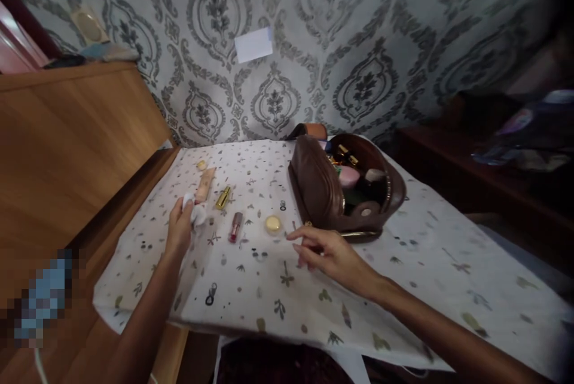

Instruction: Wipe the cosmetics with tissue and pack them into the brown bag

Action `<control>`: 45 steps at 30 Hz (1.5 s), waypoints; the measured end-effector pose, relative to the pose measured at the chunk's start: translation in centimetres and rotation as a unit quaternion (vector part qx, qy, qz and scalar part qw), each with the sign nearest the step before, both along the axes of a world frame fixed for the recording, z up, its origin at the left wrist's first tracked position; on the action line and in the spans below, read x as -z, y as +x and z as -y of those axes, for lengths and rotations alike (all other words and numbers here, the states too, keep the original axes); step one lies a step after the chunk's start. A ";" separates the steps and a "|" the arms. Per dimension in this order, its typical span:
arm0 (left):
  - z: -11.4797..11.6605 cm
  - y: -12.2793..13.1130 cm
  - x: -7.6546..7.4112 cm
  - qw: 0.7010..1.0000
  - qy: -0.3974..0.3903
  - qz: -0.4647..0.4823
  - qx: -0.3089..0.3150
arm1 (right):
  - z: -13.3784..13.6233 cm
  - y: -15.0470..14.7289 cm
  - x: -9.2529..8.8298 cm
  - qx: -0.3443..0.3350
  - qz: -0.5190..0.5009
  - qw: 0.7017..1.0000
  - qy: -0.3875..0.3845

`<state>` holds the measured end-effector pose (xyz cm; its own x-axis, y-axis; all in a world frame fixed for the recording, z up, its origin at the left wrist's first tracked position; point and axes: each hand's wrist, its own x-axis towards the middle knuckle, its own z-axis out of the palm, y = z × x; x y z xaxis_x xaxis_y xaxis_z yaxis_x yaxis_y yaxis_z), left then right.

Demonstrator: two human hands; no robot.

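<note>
My left hand (pixel 178 227) is closed on a crumpled white wipe (pixel 197 214) above the left part of the table. Just beyond it lies a peach-coloured tube (pixel 205 184). A gold lipstick tube (pixel 223 198) and a pinkish tube with a dark red end (pixel 235 227) lie to the right of that hand. My right hand (pixel 329 250) holds nothing, its index finger stretched out and the others partly bent. Its fingertips are apart from a small round yellow-lidded pot (pixel 272 224) on their left. Behind this hand stands a brown cosmetic bag (pixel 316 183), unzipped.
Inside the bag are a pink rounded item (pixel 348 176) and several gold-and-black tubes. Another small yellow round item (pixel 201 165) sits at the back left. A patterned white cloth (pixel 251 288) covers the table. Wooden furniture (pixel 81 127) borders the left, and the papered wall the back.
</note>
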<state>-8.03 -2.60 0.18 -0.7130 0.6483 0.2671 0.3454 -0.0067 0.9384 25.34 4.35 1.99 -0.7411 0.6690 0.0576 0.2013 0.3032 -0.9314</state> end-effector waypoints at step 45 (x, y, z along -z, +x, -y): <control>-3.7 13.2 1.0 0.900 -0.054 -0.311 0.301 | 0.1 -5.8 5.1 0.096 -0.020 0.994 0.058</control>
